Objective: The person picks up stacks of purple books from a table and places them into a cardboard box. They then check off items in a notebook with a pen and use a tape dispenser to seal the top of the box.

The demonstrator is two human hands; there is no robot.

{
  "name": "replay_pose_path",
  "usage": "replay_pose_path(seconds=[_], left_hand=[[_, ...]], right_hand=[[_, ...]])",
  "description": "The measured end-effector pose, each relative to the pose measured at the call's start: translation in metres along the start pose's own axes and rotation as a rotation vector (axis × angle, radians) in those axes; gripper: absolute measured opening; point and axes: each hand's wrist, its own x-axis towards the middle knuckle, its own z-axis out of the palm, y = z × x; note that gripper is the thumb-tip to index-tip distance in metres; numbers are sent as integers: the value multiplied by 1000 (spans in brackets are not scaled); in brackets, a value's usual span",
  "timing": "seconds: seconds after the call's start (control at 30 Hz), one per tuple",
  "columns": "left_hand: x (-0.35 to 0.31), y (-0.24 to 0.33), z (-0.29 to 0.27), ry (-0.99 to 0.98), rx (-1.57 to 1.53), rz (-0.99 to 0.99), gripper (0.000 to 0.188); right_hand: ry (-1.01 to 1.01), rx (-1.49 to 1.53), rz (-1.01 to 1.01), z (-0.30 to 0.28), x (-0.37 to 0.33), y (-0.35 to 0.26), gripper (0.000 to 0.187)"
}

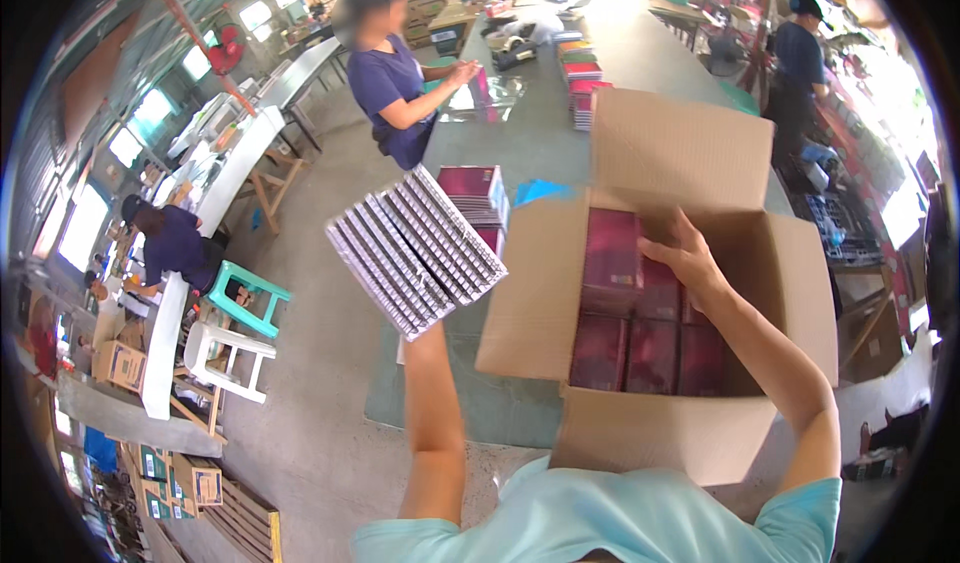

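Observation:
My left hand (424, 335) holds up a thick double row of spiral notebooks (415, 253), their wire bindings facing me. The stack hides most of its fingers. Over an open cardboard box (790, 293), my right hand (690, 263) has its fingers apart, a little blurred. Its thumb is close to the raised dark red stack (612, 253) at the box's left side; whether they touch I cannot tell. Several more dark red stacks (652, 358) fill the near part of the box. Its flaps are folded outward.
More red-covered notebooks (468, 181) stand on the green table (500, 403) left of the box, beside a blue sheet (540, 192). Farther back is a row of stacked notebooks (582, 83). A co-worker (400, 83) stands at the table's left edge. Stools (245, 298) are at the left.

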Motion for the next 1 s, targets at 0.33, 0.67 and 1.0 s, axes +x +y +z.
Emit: replay_pose_path(seconds=[0.33,0.67,1.0], left_hand=[[2,-177,256,-123,707,-490,66],[34,-234,199,-127,1025,-633,134],[-55,-66,35,607,866,-330,82]], right_hand=[[26,407,-74,-10,-54,-85,73],[207,529,369,-54,-21,6,51],[257,405,703,-42,28,123,58]])
